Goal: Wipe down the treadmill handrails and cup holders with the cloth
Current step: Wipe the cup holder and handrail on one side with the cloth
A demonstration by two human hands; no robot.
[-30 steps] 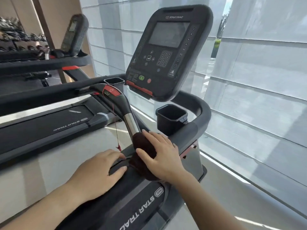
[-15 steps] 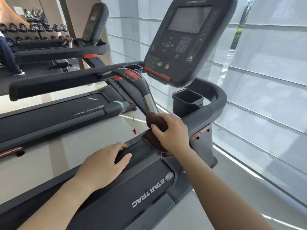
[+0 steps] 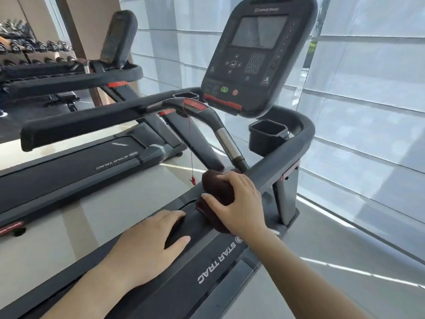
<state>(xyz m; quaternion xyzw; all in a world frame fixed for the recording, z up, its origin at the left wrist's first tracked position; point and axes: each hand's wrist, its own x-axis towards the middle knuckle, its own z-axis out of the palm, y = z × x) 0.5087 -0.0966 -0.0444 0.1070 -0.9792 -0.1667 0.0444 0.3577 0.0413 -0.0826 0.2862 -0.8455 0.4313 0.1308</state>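
My right hand (image 3: pixel 239 203) grips a dark brown cloth (image 3: pixel 217 188), pressed against the near right handrail (image 3: pixel 271 169) where the silver pulse-grip bar (image 3: pixel 227 143) joins it. My left hand (image 3: pixel 149 245) lies flat on the same black handrail, a little nearer to me, fingers together and holding nothing. The rail curves round behind the console (image 3: pixel 257 54). A square black cup holder (image 3: pixel 266 137) hangs to the right under the console; a second cup holder (image 3: pixel 185 96) shows at its left. The left handrail (image 3: pixel 87 120) runs out to the left.
A red safety cord with a clip (image 3: pixel 192 180) dangles from the red stop pad (image 3: pixel 194 104) just left of the cloth. A second treadmill (image 3: pixel 69 162) stands to the left, with dumbbell racks (image 3: pixel 27 47) behind it. White window blinds (image 3: pixel 368 100) fill the right side.
The camera view has swung and pulled back a little. My right hand with the cloth has stayed at the base of the silver bar, shifting slightly along the rail. The left hand rests in the same place.
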